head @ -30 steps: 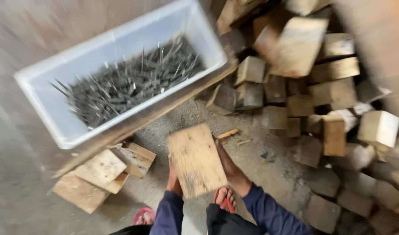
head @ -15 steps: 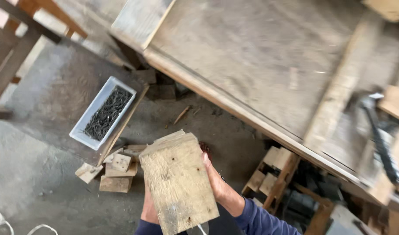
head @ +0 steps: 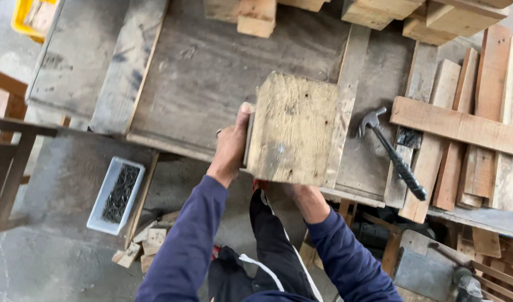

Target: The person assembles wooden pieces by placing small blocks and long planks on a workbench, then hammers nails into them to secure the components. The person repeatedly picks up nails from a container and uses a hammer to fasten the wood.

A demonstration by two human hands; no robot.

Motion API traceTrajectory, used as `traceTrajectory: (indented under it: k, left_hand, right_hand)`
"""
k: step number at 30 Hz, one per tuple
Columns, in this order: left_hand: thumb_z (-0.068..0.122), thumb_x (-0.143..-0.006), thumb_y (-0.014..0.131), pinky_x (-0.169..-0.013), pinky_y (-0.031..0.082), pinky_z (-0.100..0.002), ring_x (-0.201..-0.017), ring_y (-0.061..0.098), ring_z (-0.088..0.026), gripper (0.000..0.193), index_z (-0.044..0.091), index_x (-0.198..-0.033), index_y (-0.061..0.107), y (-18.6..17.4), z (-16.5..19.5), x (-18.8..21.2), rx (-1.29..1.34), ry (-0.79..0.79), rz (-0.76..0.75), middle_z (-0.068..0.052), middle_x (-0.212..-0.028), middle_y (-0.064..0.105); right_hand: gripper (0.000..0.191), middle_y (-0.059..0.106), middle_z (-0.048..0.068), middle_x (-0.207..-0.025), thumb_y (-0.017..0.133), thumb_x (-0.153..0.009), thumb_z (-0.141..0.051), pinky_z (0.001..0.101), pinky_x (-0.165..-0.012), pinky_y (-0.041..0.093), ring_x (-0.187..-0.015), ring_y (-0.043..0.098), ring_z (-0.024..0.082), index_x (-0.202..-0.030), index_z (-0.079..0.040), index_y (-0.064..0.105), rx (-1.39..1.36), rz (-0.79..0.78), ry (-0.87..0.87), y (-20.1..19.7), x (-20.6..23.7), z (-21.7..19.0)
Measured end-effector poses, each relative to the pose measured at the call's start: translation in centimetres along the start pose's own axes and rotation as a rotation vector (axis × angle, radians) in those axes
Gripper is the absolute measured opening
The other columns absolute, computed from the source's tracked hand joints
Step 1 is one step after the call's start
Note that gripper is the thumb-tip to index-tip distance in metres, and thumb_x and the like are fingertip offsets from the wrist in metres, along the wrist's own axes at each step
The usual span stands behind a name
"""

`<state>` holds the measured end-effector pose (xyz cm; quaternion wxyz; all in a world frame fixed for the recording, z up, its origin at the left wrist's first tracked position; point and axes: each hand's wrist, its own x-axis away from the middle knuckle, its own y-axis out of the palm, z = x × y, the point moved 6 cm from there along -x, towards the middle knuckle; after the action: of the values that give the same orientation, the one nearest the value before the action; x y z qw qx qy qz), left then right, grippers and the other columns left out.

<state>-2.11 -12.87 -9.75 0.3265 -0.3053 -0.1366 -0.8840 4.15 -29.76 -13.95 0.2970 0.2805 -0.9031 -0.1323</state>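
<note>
A rough, pale wooden board point(head: 293, 128) is held over the front edge of a grey wooden workbench point(head: 211, 67). My left hand point(head: 232, 144) grips its left edge, thumb on top. My right hand point(head: 304, 196) supports the board from beneath at its near edge and is mostly hidden by it. Both arms wear dark blue sleeves.
A black-handled claw hammer point(head: 393, 154) lies on the bench right of the board. Wooden slats point(head: 469, 128) are stacked at the right, blocks point(head: 256, 14) at the back. On the floor sit a white tray of nails point(head: 116, 196) and small wood offcuts point(head: 141, 246).
I have risen from the floor with the board in both hands. The board has moved up from beside the nail tray to the workbench edge.
</note>
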Motion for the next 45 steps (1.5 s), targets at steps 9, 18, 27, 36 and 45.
traceTrajectory:
  k: [9,18,27,36,45]
  left_hand:
    - [0.058,-0.109,0.040,-0.082,0.050,-0.041,-0.086,0.067,-0.032,0.068,0.001,-0.130,0.068,8.3,2.2,-14.2,-0.905,0.207,-0.066,-0.026,-0.103,0.075]
    - [0.025,-0.108,0.061,-0.085,0.048,-0.032,-0.095,0.055,-0.017,0.046,0.005,-0.149,0.061,4.4,8.6,-6.1,-0.224,0.502,-0.032,-0.007,-0.108,0.061]
    - [0.033,-0.070,0.084,-0.072,0.055,-0.043,-0.087,0.062,-0.033,0.118,0.016,-0.162,0.013,5.2,7.3,1.0,-0.804,0.411,-0.081,-0.019,-0.123,0.055]
    - [0.054,-0.072,0.087,-0.075,0.057,-0.046,-0.098,0.067,-0.037,0.097,0.023,-0.151,0.040,6.0,4.1,-3.0,-0.982,0.362,-0.153,-0.016,-0.122,0.055]
    - [0.053,-0.073,0.088,-0.070,0.054,-0.044,-0.088,0.065,-0.031,0.101,0.017,-0.156,0.043,4.1,7.2,-4.4,-0.912,0.540,-0.247,-0.013,-0.108,0.060]
  right_hand:
    - [0.075,0.036,0.015,-0.162,0.039,-0.103,-0.053,0.0438,-0.122,0.030,-0.147,0.033,0.024,-0.161,-0.006,0.028,0.218,0.136,-0.002,-5.4,-8.5,-4.7]
    - [0.109,0.020,0.019,-0.173,0.048,-0.093,-0.078,0.0538,-0.127,0.030,-0.160,0.029,0.035,-0.167,-0.008,0.009,0.526,0.005,-0.442,-4.6,-3.9,-21.9]
    - [0.115,0.029,0.018,-0.166,0.088,-0.059,-0.055,0.0693,-0.119,0.012,-0.149,0.015,0.044,-0.158,-0.029,0.036,1.818,-0.740,-0.640,5.7,-4.4,-28.2]
    - [0.137,0.019,0.008,-0.168,0.093,-0.042,-0.063,0.0741,-0.114,0.019,-0.153,0.011,0.043,-0.159,-0.037,0.027,2.193,-0.977,-0.398,10.3,-5.4,-27.2]
    - [0.112,0.051,0.016,-0.142,0.090,-0.062,-0.042,0.0500,-0.118,0.038,-0.137,0.045,0.037,-0.157,-0.015,0.038,1.825,-0.785,-0.651,6.8,-7.9,-29.4]
